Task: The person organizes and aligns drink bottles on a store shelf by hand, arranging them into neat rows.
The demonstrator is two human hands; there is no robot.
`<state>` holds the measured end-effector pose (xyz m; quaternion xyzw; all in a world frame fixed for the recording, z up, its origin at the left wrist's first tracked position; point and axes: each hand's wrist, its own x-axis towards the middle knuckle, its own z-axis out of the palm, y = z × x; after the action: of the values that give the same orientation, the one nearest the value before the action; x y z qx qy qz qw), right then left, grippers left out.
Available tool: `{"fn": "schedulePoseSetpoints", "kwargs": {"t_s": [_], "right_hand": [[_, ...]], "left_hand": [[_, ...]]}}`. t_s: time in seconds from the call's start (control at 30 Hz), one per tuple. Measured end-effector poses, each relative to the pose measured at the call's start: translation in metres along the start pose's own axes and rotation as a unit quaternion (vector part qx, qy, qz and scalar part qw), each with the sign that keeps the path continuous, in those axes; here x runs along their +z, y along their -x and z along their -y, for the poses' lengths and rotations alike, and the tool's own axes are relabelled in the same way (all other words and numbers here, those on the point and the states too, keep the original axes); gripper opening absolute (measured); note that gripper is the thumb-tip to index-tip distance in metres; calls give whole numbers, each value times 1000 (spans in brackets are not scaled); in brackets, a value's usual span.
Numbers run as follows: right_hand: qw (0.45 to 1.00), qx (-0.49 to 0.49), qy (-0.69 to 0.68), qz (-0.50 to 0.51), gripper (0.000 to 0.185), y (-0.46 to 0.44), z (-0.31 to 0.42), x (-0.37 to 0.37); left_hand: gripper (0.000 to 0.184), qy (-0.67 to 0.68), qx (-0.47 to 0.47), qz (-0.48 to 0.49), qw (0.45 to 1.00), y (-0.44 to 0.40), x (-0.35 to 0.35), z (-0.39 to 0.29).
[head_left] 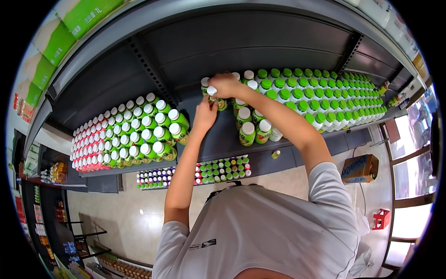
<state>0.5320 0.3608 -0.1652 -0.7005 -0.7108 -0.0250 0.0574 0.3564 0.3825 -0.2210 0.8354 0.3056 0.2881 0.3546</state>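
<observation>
Both hands are at the back of a dark shelf, around a few white-capped green bottles. My left hand (206,113) has its fingers closed against the lower part of a white-capped green bottle (212,90). From the right, my right hand (225,84) reaches over with its fingers curled at the same bottle's upper part; its fingertips are partly hidden. Another bottle with a white cap (205,81) stands just behind, by the back panel. Close on the right is a short group of similar green bottles (247,134).
White-capped green bottles (158,135) and pink bottles (88,146) fill the shelf's left side. Rows of green-capped white bottles (320,93) stretch right. Below is a lower shelf of small bottles (223,169). A cardboard box (362,168) and red stool (381,219) stand on the floor.
</observation>
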Motion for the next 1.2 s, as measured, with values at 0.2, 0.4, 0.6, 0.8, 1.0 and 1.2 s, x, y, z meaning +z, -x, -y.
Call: {"fn": "schedulePoseSetpoints", "kwargs": {"t_s": [0.2,0.4,0.6,0.8,1.0,1.2], "right_hand": [[996,13,20,-81,49,18,-25,23],[998,55,18,-36,55,20,-21,16],[993,34,90,-65,53,6,2,9],[990,-102,-82,-50,54,-26,71,21],[980,-124,-139,-64,34,-53,125,62],[986,-125,-91,-66,26,-49,114,47]], "left_hand": [[49,41,0,19,999,0,36,-6],[61,46,5,36,998,1,41,8],[42,-70,89,-66,991,11,15,12],[25,-278,32,-237,930,25,-66,-5],[24,-279,-115,-135,944,36,-96,11],[21,-208,-75,-139,965,32,-86,14]]}}
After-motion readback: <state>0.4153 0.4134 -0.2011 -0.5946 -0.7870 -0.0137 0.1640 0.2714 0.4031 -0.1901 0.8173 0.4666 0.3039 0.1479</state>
